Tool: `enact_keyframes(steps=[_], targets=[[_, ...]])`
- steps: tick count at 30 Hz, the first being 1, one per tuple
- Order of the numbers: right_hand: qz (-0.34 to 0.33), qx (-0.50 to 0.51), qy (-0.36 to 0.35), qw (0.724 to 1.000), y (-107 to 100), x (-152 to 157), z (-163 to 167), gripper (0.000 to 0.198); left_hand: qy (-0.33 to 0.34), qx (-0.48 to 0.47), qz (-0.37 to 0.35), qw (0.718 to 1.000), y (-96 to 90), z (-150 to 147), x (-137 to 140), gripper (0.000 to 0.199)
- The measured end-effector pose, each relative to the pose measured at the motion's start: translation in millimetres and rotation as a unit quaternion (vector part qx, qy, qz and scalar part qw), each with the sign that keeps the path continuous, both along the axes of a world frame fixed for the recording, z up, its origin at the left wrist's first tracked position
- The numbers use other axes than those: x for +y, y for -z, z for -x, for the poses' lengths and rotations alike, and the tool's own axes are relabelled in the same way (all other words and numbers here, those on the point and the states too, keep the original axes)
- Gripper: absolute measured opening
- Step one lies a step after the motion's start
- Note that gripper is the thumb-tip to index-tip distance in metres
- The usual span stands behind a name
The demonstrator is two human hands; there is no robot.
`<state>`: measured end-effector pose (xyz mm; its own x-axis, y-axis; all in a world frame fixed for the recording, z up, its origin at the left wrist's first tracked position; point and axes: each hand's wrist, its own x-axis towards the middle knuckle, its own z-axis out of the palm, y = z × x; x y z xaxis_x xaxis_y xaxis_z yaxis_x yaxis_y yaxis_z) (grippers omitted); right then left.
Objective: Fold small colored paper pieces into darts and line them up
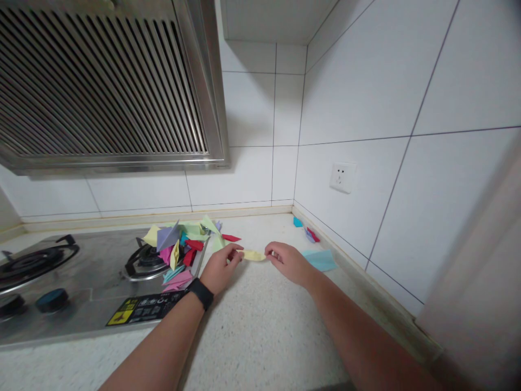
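A small folded strip of yellow paper (254, 255) is stretched between my two hands, just above the speckled countertop (264, 315). My left hand (223, 265), with a black band on its wrist, pinches the strip's left end. At the other end, my right hand (288, 260) grips it between thumb and fingers. A light blue sheet of paper (321, 260) lies just right of my right hand, partly hidden behind it. Beside my left hand is a heap of folded coloured papers (166, 239), in purple, red, pink, yellow and green.
The heap lies partly on the gas stove (97, 277), over its right burner. Small blue (298, 222) and red paper pieces (313, 234) rest near the right wall. A range hood (109, 92) hangs above the stove. A socket (342, 177) is on the tiled wall.
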<state>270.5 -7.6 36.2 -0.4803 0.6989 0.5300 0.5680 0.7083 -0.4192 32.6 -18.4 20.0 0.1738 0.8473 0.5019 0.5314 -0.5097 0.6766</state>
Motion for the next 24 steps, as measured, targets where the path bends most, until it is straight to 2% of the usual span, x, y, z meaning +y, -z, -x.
enact_keyframes(steps=[4,7,12,14,18,21,24], targets=[[-0.04,-0.032,0.001,0.999,-4.0,-0.1,-5.8,0.016,-0.016,-0.037,0.018,0.999,3.8,1.0,2.6,0.032],[-0.044,-0.058,0.013,0.997,-5.8,3.3,-13.4,0.02,-0.007,-0.02,0.025,0.999,5.4,1.3,2.5,0.029],[-0.035,-0.118,0.084,0.989,-11.3,10.9,-33.4,0.026,0.014,0.026,0.042,0.999,6.2,0.5,-0.3,0.027],[-0.023,-0.16,0.132,0.978,-13.3,14.0,-45.5,0.029,0.023,0.038,0.05,0.998,6.5,0.2,-1.2,0.026],[0.012,-0.238,0.254,0.937,-13.1,19.6,-71.3,0.045,0.044,0.062,0.057,0.995,7.6,0.5,-1.6,0.024],[0.043,-0.266,0.305,0.913,-11.1,24.8,-85.0,0.053,0.058,0.083,0.056,0.993,8.8,1.1,-1.1,0.023],[0.064,-0.27,0.333,0.901,-9.0,31.0,-91.6,0.057,0.068,0.1,0.058,0.991,9.7,1.7,-0.7,0.023]])
